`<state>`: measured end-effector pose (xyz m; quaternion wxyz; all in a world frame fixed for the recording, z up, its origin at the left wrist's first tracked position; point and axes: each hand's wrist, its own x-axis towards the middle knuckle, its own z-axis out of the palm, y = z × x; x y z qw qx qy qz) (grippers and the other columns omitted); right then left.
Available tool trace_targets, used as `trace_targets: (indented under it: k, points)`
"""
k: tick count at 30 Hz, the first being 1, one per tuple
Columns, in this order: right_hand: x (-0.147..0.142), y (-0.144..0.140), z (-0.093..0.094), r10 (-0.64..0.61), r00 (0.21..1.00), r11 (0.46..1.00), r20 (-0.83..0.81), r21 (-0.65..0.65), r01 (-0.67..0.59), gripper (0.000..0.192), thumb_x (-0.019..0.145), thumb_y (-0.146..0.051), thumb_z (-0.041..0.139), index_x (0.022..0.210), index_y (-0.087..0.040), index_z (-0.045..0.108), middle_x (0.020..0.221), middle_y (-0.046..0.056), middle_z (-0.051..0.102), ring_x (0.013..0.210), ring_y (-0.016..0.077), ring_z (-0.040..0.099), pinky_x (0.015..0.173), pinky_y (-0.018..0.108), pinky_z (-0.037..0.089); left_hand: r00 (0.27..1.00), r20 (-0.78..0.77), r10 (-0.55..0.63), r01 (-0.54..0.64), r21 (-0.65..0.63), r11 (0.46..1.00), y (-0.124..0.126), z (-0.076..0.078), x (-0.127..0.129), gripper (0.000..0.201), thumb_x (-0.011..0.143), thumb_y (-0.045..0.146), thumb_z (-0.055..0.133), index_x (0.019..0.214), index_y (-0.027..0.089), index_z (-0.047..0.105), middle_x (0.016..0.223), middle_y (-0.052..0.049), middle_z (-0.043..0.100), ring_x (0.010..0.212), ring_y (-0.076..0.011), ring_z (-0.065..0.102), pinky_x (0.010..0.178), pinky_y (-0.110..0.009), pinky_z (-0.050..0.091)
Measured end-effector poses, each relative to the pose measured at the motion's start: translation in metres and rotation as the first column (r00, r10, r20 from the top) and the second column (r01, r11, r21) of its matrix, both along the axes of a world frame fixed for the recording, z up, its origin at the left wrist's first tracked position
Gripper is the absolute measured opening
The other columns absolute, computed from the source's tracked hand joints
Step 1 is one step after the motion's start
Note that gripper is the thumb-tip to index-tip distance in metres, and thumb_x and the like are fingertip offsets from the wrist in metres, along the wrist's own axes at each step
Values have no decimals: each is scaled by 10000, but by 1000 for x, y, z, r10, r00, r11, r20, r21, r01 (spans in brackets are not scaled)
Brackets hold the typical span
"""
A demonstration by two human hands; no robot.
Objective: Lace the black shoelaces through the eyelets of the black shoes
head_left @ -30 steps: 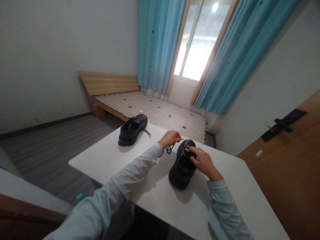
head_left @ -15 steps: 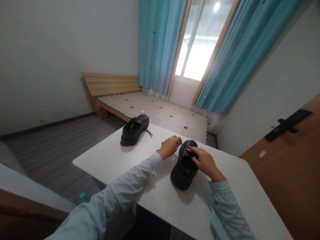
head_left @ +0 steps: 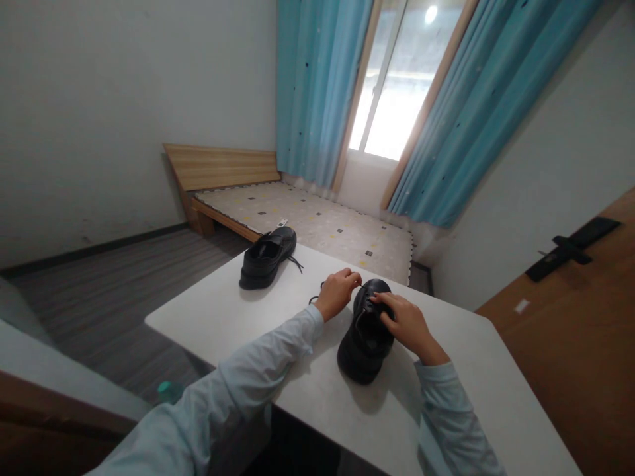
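You find no text, label, brand, number or sign that can be read here. The small white tag (head_left: 282, 223) lying on the bed mat (head_left: 317, 228) behind the far shoe (head_left: 266, 258) is too small and blurred for you to make out any print. The near shoe (head_left: 366, 334) under your hands shows you no legible logo or marking either.
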<state>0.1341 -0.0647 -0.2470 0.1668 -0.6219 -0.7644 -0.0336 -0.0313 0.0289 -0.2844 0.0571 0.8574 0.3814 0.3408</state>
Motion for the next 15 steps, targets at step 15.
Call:
trace_targets:
  k: [15]
  points:
    - [-2, 0, 1, -6, 998, 1000, -68, -10, 6, 312, 809, -177, 465, 1070, -241, 625, 1097, 23, 681, 978, 206, 635, 829, 324, 467, 1000, -11, -27, 27, -13, 1000, 0, -7, 4, 184, 910, 279, 459, 952, 231, 631, 909, -22, 600, 782, -145, 582, 714, -245, 427]
